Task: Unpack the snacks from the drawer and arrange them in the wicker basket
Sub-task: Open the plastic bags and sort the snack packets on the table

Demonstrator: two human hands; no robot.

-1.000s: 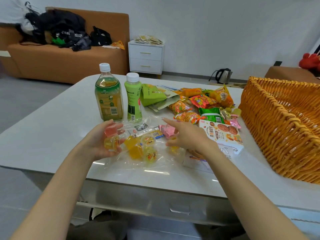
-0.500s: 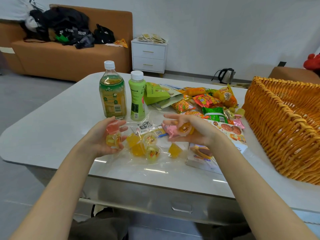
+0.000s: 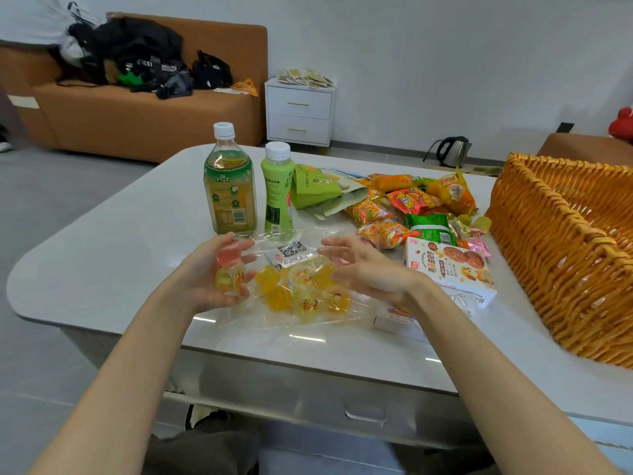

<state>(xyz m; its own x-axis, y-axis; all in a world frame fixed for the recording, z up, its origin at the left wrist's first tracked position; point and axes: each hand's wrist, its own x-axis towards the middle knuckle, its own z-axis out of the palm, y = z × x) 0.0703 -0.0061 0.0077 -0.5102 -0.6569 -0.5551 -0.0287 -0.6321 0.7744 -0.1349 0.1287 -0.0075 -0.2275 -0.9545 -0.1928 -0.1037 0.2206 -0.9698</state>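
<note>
My left hand (image 3: 209, 272) grips a pink jelly cup (image 3: 227, 255) and a yellow jelly cup (image 3: 228, 279), palm turned inward. Several more yellow and orange jelly cups (image 3: 301, 289) lie on a clear plastic bag (image 3: 291, 320) between my hands. Just right of them hovers my right hand (image 3: 366, 269), fingers spread and nearly straight, with nothing plainly held. The empty-looking wicker basket (image 3: 561, 255) stands at the table's right. A biscuit box (image 3: 448, 265) and a heap of snack packets (image 3: 411, 200) lie between it and my hands. The table's drawer (image 3: 364, 414) is closed.
A tea bottle (image 3: 229, 190) and a green drink bottle (image 3: 275, 197) stand upright just behind my hands. The white table (image 3: 102, 248) has a rounded left corner. Beyond it are an orange sofa (image 3: 137, 118), a white nightstand (image 3: 299, 114) and a kettle (image 3: 452, 152) on the floor.
Half a second ago my right hand held an orange jelly cup lifted off the table; now it sits lower with fingers spread and no cup in it. My left hand keeps its two cups.
</note>
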